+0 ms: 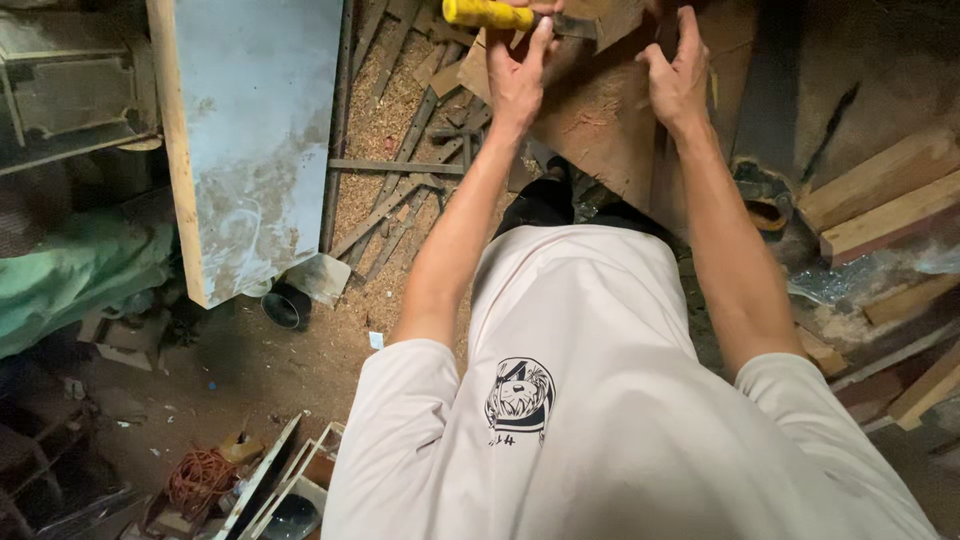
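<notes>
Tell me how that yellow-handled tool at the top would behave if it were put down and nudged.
The yellow-handled tool looks stiff: a rounded handle with a dark metal blade. The round handle might roll, though the flat blade probably stops it. The left hand touches it from below and the right hand rests on the wooden board, so it seems light enough for one hand.

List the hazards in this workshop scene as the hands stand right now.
1. The left hand holds a yellow-handled tool whose dark blade points toward the right hand resting on the wooden piece; a slip might reach those fingers.
2. Sawdust and loose metal strips lie on the floor near the person's feet, so a trip or slide seems possible.
</notes>
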